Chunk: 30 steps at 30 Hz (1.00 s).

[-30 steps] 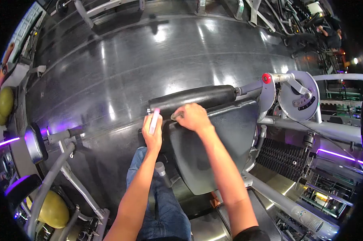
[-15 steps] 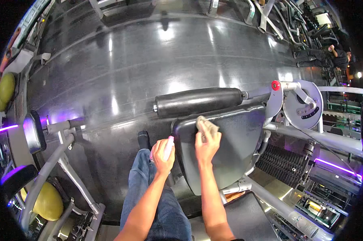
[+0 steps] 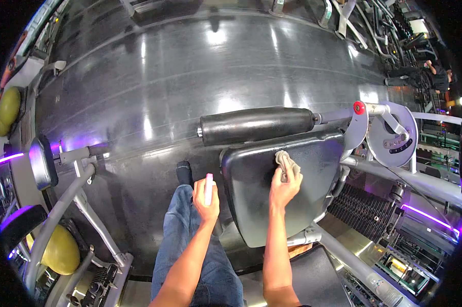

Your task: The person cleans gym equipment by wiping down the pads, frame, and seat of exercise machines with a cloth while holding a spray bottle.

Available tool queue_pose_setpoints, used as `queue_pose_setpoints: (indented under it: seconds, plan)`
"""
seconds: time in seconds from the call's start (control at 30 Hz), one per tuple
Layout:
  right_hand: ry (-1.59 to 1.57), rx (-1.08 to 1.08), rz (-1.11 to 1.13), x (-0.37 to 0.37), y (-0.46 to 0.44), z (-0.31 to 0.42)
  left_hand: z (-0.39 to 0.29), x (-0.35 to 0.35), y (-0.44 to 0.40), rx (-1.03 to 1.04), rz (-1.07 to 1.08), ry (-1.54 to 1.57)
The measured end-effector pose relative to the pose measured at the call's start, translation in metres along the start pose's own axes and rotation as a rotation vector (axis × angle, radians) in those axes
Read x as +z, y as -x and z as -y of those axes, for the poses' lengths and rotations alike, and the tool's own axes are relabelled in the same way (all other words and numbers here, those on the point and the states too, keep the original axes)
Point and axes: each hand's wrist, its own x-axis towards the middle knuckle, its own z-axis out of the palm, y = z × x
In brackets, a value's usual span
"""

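My right hand (image 3: 286, 189) presses a crumpled beige cloth (image 3: 288, 165) onto the top of a black padded seat (image 3: 256, 204). Its fingers are closed around the cloth, near the seat's far edge. Off the seat's left side, over the floor, my left hand (image 3: 206, 202) grips what looks like a spray bottle (image 3: 209, 188) with a pink-and-white top; its lower part is hidden by the hand. Just beyond the seat lies a black padded roller (image 3: 256, 126), touched by neither hand.
A grey cam plate (image 3: 392, 135) with a red knob (image 3: 359, 107) is right of the seat, above a weight stack (image 3: 361, 210). Another machine's frame (image 3: 62, 204) and yellow-green balls (image 3: 62, 250) are at left. A person (image 3: 435, 77) is far off at upper right.
My right hand has slid the cloth to the right across the seat. My left hand has turned the bottle more upright and shifted slightly. The view has moved a little.
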Motion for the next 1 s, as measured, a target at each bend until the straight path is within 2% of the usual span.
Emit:
queue_pose_setpoints:
  seconds: [0.03, 0.07, 0.2, 0.27, 0.4, 0.5, 0.67, 0.73, 0.83, 0.9, 0.93, 1.0]
  plan:
    - [0.000, -0.022, -0.003, 0.002, 0.006, 0.011, 0.000, 0.000, -0.001, 0.012, -0.004, 0.005]
    - [-0.055, -0.137, -0.023, 0.007, 0.012, 0.017, -0.001, 0.000, -0.002, 0.027, -0.008, 0.010]
    - [-0.177, -0.393, 0.273, 0.012, 0.035, 0.042, 0.000, -0.003, -0.004, 0.061, 0.050, -0.065]
    - [-0.130, -0.491, 0.412, 0.004, 0.035, 0.050, -0.001, -0.001, -0.004, 0.033, 0.025, -0.065]
    - [0.042, -0.674, 0.464, -0.010, 0.004, 0.033, 0.003, 0.001, -0.003, 0.000, 0.023, -0.070]
    - [0.010, -0.572, 0.312, -0.014, -0.018, 0.016, -0.001, 0.000, -0.005, 0.101, -0.018, -0.109]
    - [-0.046, -0.289, 0.103, 0.000, -0.003, 0.021, -0.004, 0.000, -0.005, 0.071, -0.038, -0.075]
    - [-0.030, -0.337, 0.155, 0.007, 0.019, 0.029, -0.002, 0.001, -0.004, 0.057, -0.036, -0.060]
    - [-0.023, -0.490, 0.377, 0.003, 0.046, 0.044, 0.000, 0.000, -0.005, 0.010, -0.037, -0.122]
    - [0.002, -0.601, 0.526, -0.008, 0.044, 0.050, -0.003, 0.001, -0.004, 0.015, -0.048, -0.113]
    - [0.005, -0.602, 0.527, -0.014, 0.034, 0.052, -0.003, 0.001, -0.004, 0.013, -0.047, -0.110]
    - [-0.230, -0.630, 0.702, -0.021, 0.003, 0.055, -0.002, 0.000, -0.004, 0.020, -0.043, -0.128]
